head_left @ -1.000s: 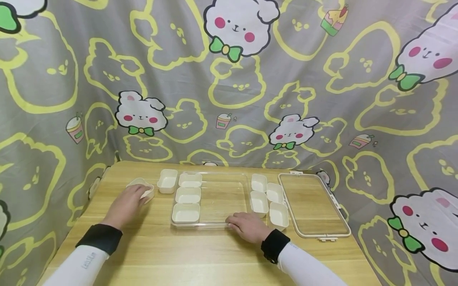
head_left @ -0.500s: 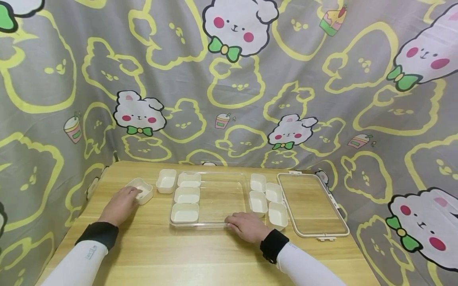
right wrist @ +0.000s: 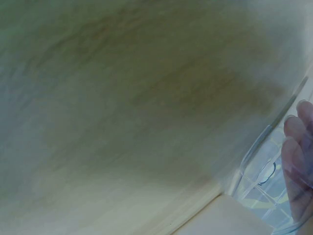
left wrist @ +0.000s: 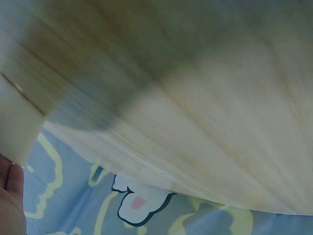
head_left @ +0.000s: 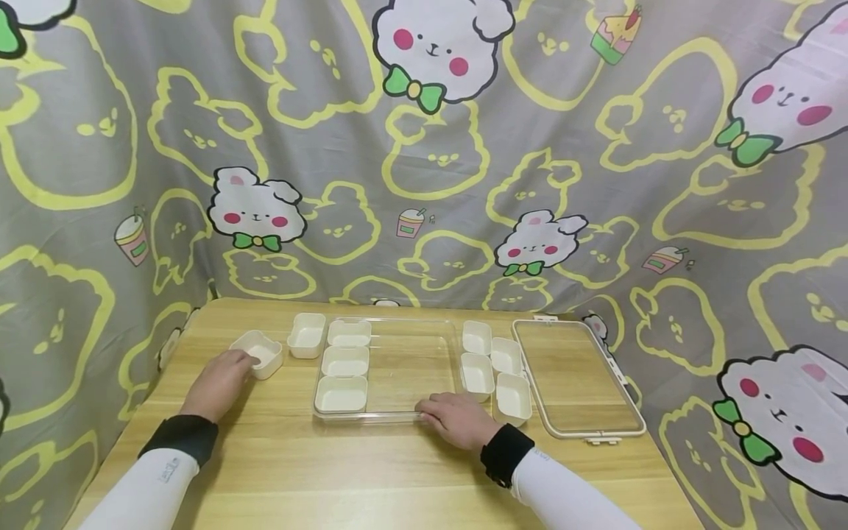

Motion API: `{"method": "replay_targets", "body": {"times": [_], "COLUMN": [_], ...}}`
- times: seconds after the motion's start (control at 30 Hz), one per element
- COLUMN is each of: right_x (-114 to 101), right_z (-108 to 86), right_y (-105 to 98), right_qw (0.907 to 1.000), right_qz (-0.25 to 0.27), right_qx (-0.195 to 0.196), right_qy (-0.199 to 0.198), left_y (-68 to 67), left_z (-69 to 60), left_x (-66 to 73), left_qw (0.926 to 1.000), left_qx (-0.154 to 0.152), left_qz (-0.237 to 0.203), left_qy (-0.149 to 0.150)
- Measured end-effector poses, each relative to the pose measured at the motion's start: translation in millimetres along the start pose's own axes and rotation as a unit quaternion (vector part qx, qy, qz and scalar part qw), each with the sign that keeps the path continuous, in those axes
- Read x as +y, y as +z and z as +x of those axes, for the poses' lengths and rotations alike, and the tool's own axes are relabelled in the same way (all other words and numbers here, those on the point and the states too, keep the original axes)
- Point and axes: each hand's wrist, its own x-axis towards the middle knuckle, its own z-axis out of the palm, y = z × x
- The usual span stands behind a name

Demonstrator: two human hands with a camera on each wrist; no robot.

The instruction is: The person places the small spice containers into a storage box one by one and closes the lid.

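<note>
In the head view, my left hand (head_left: 218, 383) pinches the near-left rim of a small cream box (head_left: 268, 359) standing on the table. Its fingertips also touch a pale box wall (left wrist: 17, 115) in the left wrist view. My right hand (head_left: 458, 419) holds the near rim of a clear rectangular container (head_left: 384, 417). The right wrist view shows its curled fingers (right wrist: 295, 147) through clear plastic. Inside the container, three cream boxes (head_left: 346, 361) stand in a column along the left side. Another cream box (head_left: 308, 335) stands just left of the container.
Several more cream boxes (head_left: 506, 356) stand close together right of the container. Beyond them lies a clear lid (head_left: 575, 383) with a white frame and clips. Everything is on a wooden table (head_left: 358, 471), with a patterned grey curtain (head_left: 358, 147) around its back and sides.
My left hand has drawn back toward the near left, from across the box to its near rim, so more of the box shows. The right hand keeps its place on the container.
</note>
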Motion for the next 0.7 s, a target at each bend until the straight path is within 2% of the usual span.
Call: {"method": "replay_targets", "body": {"times": [0.23, 0.43, 0.7], "right_x": [-1.4, -2.4, -2.3], "right_z": [1.6, 1.0, 0.6], "right_y": [-0.8, -1.7, -1.0], "right_qw": [0.9999, 0.9999, 0.9999], "right_qz": [0.002, 0.002, 0.007], "right_qx": [-0.006, -0.005, -0.007], "right_qy": [0.013, 0.014, 0.013], "left_y": [-4.7, -9.0, -13.7], "left_z": [0.6, -0.3, -7.9], "left_x": [4.7, 9.3, 14.9], "left_qw": [0.9998, 0.9998, 0.9997], "left_qx": [0.007, -0.001, 0.003], "left_qz": [0.006, -0.01, -0.021], "left_qy": [0.017, 0.015, 0.016]}}
